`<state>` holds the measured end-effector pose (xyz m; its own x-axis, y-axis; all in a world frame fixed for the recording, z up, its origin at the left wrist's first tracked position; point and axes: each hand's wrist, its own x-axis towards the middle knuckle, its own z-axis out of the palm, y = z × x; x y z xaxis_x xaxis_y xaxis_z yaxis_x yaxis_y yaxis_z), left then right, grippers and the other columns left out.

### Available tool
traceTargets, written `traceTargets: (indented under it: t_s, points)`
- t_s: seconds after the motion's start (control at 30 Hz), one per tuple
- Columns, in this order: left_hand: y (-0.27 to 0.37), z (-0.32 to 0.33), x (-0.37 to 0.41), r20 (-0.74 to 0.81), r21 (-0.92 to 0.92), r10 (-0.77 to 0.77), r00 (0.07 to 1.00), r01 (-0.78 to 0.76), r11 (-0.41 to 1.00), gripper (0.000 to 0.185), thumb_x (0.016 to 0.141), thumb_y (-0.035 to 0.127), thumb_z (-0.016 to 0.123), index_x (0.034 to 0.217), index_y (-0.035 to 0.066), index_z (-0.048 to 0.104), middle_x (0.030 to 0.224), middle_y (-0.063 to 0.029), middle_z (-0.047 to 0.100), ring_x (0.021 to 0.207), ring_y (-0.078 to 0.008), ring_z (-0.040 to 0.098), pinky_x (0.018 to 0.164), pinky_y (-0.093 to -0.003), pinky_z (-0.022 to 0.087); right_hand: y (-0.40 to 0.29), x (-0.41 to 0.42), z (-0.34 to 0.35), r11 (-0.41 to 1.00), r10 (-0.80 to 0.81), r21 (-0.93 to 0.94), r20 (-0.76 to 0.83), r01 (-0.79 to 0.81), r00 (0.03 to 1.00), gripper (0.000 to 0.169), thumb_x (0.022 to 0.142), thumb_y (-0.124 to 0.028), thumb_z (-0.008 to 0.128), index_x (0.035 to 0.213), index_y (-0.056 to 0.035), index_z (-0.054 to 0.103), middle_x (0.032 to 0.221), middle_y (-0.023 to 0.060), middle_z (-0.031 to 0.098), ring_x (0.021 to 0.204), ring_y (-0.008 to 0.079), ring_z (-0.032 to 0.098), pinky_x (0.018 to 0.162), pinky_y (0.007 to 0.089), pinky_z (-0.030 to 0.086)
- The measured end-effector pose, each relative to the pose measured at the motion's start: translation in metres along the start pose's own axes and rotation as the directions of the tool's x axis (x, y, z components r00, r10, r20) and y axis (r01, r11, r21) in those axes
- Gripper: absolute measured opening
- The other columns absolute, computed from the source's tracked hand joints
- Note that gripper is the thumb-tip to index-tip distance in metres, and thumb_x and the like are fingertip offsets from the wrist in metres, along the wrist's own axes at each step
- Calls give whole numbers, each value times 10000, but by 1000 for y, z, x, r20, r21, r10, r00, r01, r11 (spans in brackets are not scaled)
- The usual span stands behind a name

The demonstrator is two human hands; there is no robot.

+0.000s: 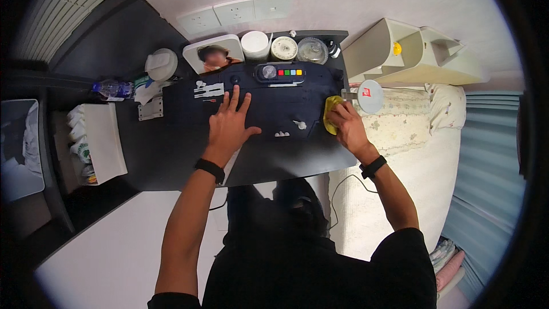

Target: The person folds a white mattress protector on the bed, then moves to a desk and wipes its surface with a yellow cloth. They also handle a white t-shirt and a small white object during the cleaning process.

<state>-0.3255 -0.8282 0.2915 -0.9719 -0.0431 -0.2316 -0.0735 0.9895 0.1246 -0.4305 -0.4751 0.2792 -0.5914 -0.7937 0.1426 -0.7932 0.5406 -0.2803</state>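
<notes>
My left hand (229, 126) lies with spread fingers on a dark, flat panel (279, 107) on the desk, holding nothing. Beside its fingertips are white plastic pieces (209, 90) and a small dark knob (235, 80). My right hand (348, 126) grips a yellow cloth (331, 116) at the panel's right end, near a round white disc (370, 97) on a bracket. Between the hands rest a small white part (301, 125) and a row of white bumps (282, 134). Behind them is a module with a round knob and coloured squares (290, 72).
Along the wall stand a mirror (214, 56), a white tub (255, 45), a round white-topped container (284, 48) and a clear lidded dish (312, 50). A plastic bottle (113, 89) lies at left, above an open drawer (107, 143). A bed (394, 171) adjoins the desk (274, 163) at right.
</notes>
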Motion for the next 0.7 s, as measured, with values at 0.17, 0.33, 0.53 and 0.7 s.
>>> traceTargets:
  t_s: [0.17,0.33,0.53,0.7]
  points:
    - [0,3,-10,-34,-6,-46,998,46,999,1039,746,585,888,1619,208,468,1750,-157,269,1541,-402,402,987,-516,597,-19,-6,18,987,101,124,-14,-98,995,438,702,70,655,1121,-50,700,1104,111,618,1074,353,613,929,416,546]
    - [6,2,-11,-79,-5,-81,994,81,997,988,762,527,890,1594,185,481,1734,-148,304,1517,-404,433,968,-538,598,-48,1,33,940,249,285,-200,-187,947,542,723,123,638,1232,-58,692,1143,124,626,1068,372,634,946,429,544]
    - [-3,-9,-4,53,4,-80,995,80,997,1037,760,567,892,1632,239,437,1758,-137,251,1553,-368,390,1090,-514,549,-26,-8,41,996,21,-81,-232,-41,973,529,829,-27,685,1342,-151,702,1288,67,681,1243,290,631,1001,435,498]
    - [-8,-17,-3,119,14,-109,987,108,994,1038,765,580,880,1640,256,428,1764,-126,244,1557,-344,392,1088,-517,542,-19,-7,12,947,89,-286,-194,-143,977,516,878,-75,681,1387,-165,690,1316,28,704,1302,243,611,1045,438,444]
